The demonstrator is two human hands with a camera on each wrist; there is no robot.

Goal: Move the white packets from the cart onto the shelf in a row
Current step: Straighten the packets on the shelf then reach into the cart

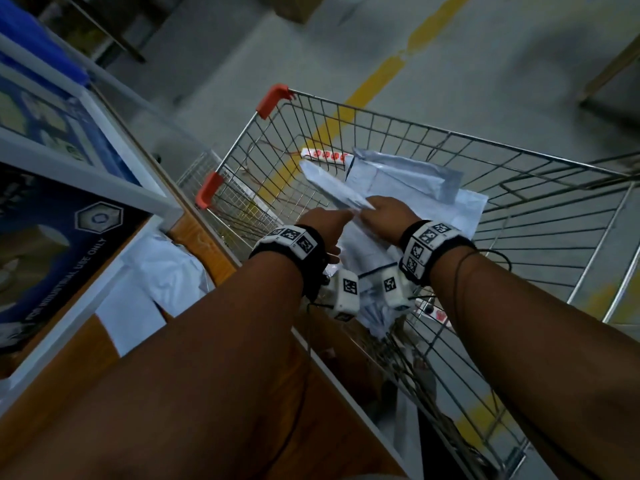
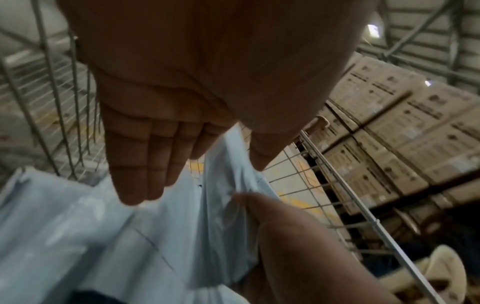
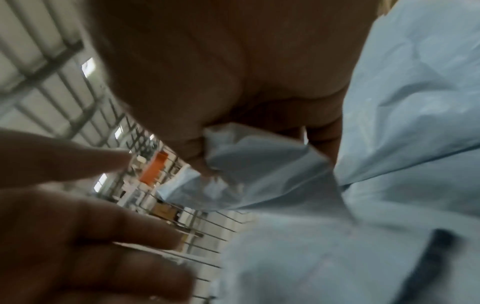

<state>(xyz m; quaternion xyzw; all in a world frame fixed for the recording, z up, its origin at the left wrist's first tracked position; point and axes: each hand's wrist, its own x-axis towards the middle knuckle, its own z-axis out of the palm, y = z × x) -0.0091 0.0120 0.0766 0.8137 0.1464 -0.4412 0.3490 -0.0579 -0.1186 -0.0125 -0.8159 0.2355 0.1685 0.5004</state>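
Both hands are inside the wire cart [image 1: 450, 143], close together over a loose heap of white packets [image 1: 464, 209]. The right hand [image 1: 386, 216] pinches one white packet [image 1: 332, 187] at its near end; in the right wrist view its thumb and fingers fold the plastic [image 3: 249, 152] between them. This packet rises from the grip and points away from the person, toward the far left corner of the cart. The left hand [image 1: 325, 225] is just beside the grip, on its left. Its fingers [image 2: 145, 164] are straight and together and its thumb is spread, so the hand is wide and holds nothing. The held packet passes between this thumb and the fingers in the left wrist view, where I cannot tell if they touch it.

Beyond the grip lies a grey-white mailer [image 1: 405, 171], and behind it a white power strip with red switches [image 1: 323, 154] by the far wall of the cart. Under and right of the grip more white packets cover the cart bottom. The cart walls stand around the hands on all sides, with orange corner guards [image 1: 273, 98] at the left.

Left of the grip, outside the cart, is the shelf [image 1: 204, 244] with a wooden board and white frame. On it lie some white packets [image 1: 162, 271], and next to them a dark blue box [image 1: 62, 244] with the print "FOR INDUSTRIAL USE ONLY". A yellow line [image 1: 377, 77] runs on the floor beyond the cart.
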